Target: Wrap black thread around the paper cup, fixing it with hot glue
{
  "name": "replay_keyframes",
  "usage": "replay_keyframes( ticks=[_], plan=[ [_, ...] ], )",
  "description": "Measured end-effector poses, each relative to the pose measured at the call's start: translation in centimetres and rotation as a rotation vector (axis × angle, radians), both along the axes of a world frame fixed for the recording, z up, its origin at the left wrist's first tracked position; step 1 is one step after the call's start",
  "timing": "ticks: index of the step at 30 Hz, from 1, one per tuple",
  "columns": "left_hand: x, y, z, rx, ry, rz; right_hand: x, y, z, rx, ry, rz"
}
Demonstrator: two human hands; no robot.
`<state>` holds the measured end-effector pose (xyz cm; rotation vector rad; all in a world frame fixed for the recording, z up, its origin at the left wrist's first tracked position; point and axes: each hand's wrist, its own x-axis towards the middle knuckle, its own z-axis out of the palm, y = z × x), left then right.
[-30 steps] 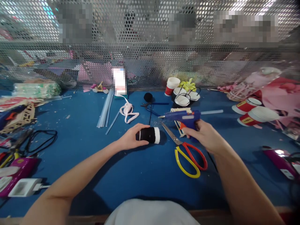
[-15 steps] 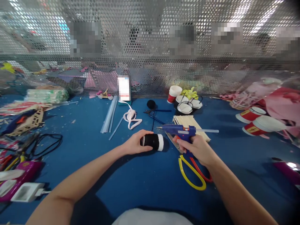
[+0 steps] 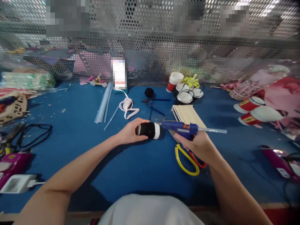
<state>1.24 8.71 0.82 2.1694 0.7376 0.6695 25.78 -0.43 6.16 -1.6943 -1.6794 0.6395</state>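
My left hand (image 3: 131, 131) is closed around a paper cup (image 3: 146, 130) wrapped in black, lying on its side with a white band at its right end. A blue hot glue gun (image 3: 179, 126) is gripped in my right hand (image 3: 197, 142). Its nozzle points left and is at the cup's white end; whether they touch I cannot tell. A clear glue stick (image 3: 215, 131) juts from the back of the gun. Beneath the right hand lie scissors (image 3: 185, 162) with yellow and red handles, their blades partly hidden.
Behind the hands are white ribbon (image 3: 127, 106), dark-handled pliers (image 3: 156, 104), a black ball (image 3: 149, 92) and wooden sticks (image 3: 187, 114). Clear glue sticks (image 3: 103, 104) lie left of the ribbon. Several cups (image 3: 185, 97) stand before a perforated metal screen (image 3: 150, 56). A purple power strip (image 3: 15, 165) sits left.
The glue gun has moved left, bringing its nozzle from a gap away to the cup's white end. My left hand keeps hold of the cup. The camera view has tilted down.
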Motion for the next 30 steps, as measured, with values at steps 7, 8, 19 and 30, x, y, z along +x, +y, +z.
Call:
replay_keyframes(
  ticks=[7,8,19,30],
  plan=[
    [-0.3,0.2,0.5,0.027,0.025,-0.012,0.4,-0.7,-0.5,0.023,-0.186,0.067],
    [-0.3,0.2,0.5,0.031,0.028,-0.012,0.4,-0.7,-0.6,0.031,-0.203,0.076],
    [-0.2,0.3,0.4,0.035,0.042,0.001,0.2,-0.9,-1.1,0.088,-0.326,0.115],
    [-0.2,0.4,0.1,-0.016,0.037,0.027,0.0,-1.3,-0.6,0.118,-0.408,0.141]
  ],
)
